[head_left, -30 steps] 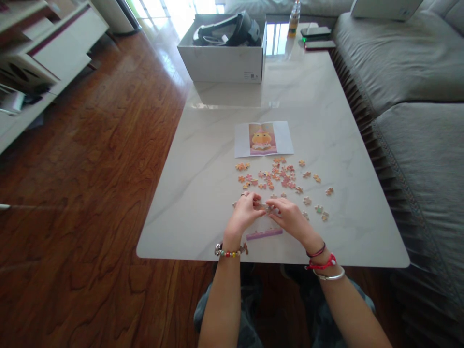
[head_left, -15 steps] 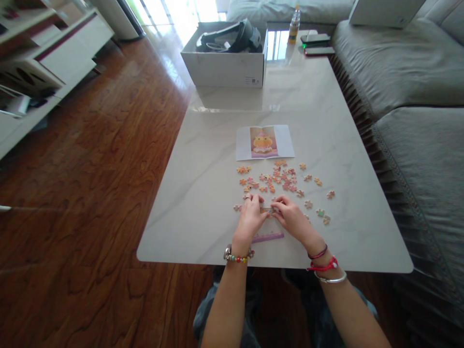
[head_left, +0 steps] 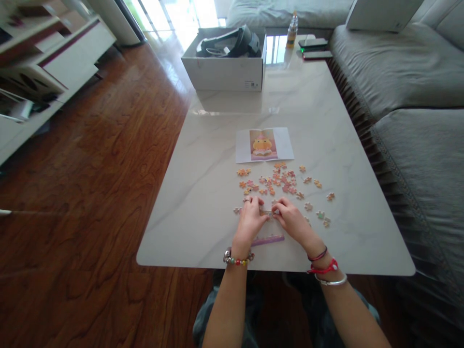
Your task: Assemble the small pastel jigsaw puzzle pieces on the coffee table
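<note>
Both hands meet low over the table, fingers curled around jigsaw puzzle pieces [head_left: 267, 212]. My left hand [head_left: 251, 215] grips their left side, thumb against the near edge; my right hand [head_left: 289, 215] pinches the right side. How many pieces are joined there is hidden by the fingers. Just below lies a purple joined strip of puzzle [head_left: 270, 239], its left end partly behind my left wrist. Beyond the hands, loose puzzle pieces [head_left: 279, 179] in orange and pink are scattered. Further off is a folded sheet [head_left: 282, 145] with a picture of a yellow character.
A white box [head_left: 228, 75] holding a dark headset [head_left: 232, 42] stands at the table's far end. A bottle [head_left: 292, 31] and phones [head_left: 317, 55] are at the far right. A grey sofa [head_left: 416, 145] runs along the right side; a white cabinet [head_left: 76, 53] stands left.
The view has tilted slightly, so the scene sits a little lower. Both hands stay on the puzzle pieces, with only slight finger movement.
</note>
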{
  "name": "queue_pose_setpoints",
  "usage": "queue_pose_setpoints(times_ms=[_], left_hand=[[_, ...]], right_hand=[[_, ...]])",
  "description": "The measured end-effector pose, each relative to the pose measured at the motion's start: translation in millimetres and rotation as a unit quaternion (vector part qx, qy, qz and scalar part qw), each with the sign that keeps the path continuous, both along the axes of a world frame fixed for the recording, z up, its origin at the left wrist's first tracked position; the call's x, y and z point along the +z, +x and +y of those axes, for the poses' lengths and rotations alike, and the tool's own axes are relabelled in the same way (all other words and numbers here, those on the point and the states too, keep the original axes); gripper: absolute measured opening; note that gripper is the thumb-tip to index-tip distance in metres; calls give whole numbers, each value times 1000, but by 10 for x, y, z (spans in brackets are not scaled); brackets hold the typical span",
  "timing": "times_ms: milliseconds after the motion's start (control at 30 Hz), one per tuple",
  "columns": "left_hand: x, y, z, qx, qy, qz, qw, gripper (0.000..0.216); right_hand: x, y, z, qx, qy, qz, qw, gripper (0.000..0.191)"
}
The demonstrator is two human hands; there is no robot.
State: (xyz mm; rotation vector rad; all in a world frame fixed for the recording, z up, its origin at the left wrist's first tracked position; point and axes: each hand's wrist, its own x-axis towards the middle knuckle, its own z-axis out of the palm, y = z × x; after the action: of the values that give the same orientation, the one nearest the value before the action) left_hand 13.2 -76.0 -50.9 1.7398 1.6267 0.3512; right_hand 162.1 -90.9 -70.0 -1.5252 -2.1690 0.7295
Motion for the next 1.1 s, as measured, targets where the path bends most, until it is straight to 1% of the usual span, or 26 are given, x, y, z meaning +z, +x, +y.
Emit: queue_pose_setpoints(times_ms=[133,367,667,933,1100], left_hand=[[-9,-13,7,-4,-2,-6,1000,32],[-13,-6,13,0,-4,-5,1000,35],[-84,-48,15,-6,7,-21,1000,34],[-33,-22,25,-3,1,-7,1000,33],[-52,-54,35,6,-2,-42,999,25]], right_hand=[[-6,-16,-3,6,-7,-24,1000,10],[50,-30,-24,18,6,-63,998,17],[28,-8,-16,26,7,-58,998,19],[31,-2,-17,31,6,-48,998,18],[31,12,-7,36,6,-29,999,18]])
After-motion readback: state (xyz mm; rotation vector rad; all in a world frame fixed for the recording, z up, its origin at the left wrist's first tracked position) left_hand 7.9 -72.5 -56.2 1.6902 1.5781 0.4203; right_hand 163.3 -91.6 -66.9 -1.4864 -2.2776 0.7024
